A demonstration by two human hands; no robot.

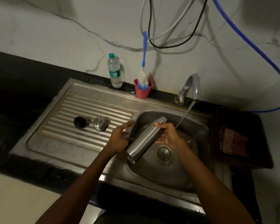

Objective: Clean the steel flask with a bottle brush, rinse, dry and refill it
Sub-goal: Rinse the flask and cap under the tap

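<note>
The steel flask (146, 139) is held slantwise over the sink bowl (165, 177), its open threaded mouth tipped up and away toward the tap (190, 88), its base low and near the person. The right hand (167, 135) cradles it from the far side just below the mouth, thumb curled over the top of the neck and fingers spread under the body. The left hand (120, 139) steadies the lower half, its fingers bent against the flask's side; how tightly they close cannot be told. What is inside the flask cannot be seen.

A thin stream of water (183, 116) runs from the tap and falls just beyond the right hand, past the flask's mouth rather than into it. The drain (163, 154) sits right below the right wrist.

Left of the held flask, on the ribbed draining board (58, 126), lie a black cap (80, 122) and a steel cup lid (100, 124), close together. Farther back, a red cup (142, 92) holds the bottle brush (143, 73) head down, handle leaning on the wall. Beside it stands a capped plastic water bottle (114, 71), its contents clear. A checked cloth (233, 143) lies to the right of the sink.
</note>
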